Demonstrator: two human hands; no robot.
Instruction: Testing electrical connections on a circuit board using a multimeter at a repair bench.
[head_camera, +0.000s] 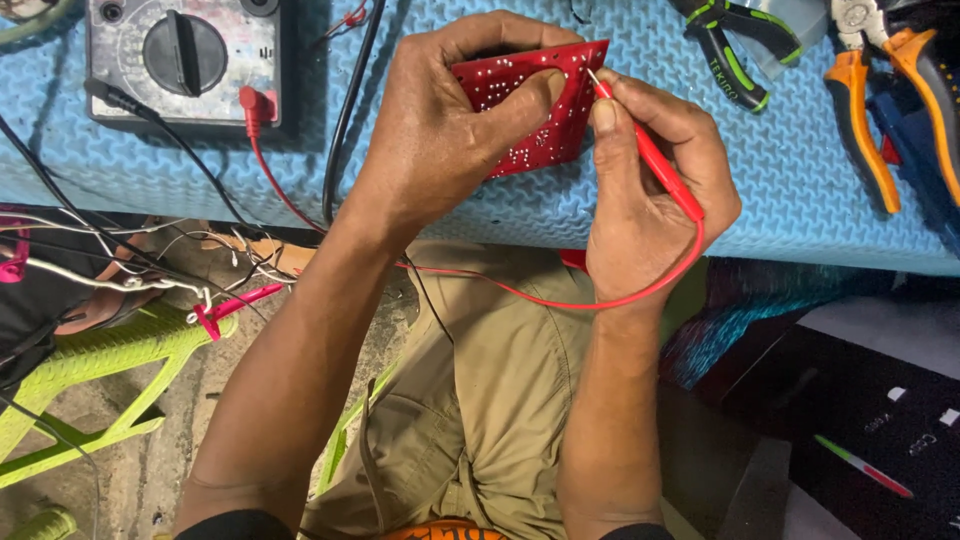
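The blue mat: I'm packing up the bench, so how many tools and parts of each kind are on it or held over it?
Multimeter: 1
Red circuit board, in the left hand: 1
Red test probe, in the right hand: 1
Pliers, green-handled and orange-handled: 2
Total: 5

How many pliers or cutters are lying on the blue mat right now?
2 clearly: green-handled pliers at the top, right of the red circuit board, and orange-handled pliers at the far right. The frame's edge cuts off more orange-and-black handles, possibly a third.
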